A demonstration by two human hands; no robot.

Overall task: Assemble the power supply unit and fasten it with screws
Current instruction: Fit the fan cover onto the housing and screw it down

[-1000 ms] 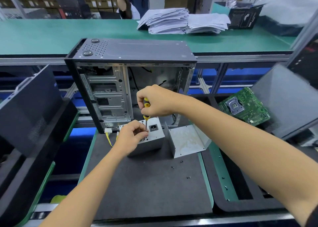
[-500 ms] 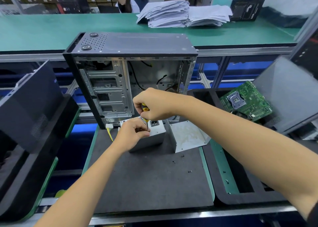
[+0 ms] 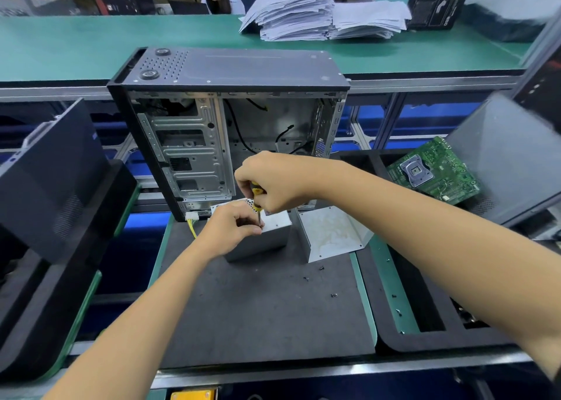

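Both hands over power supply unit [image 3: 267, 235], which sits on dark mat [image 3: 258, 308] just in front of open computer case [image 3: 230, 120]. Right hand [image 3: 273, 184] fingers clenched round yellow-handled screwdriver [image 3: 257, 200], shaft pointing down at unit's top edge. Left hand [image 3: 230, 229] fingers curled, pinching at shaft tip against unit. Metal bracket [image 3: 331, 232] just right of unit. Loose screws [image 3: 321, 268] scattered on mat. Green motherboard [image 3: 434, 172] in tray at right.

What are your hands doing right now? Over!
Right hand grips the screwdriver, tip down at the power supply. Left hand pinches at the tip, steadying. Loose screws on the mat; nothing blocking.
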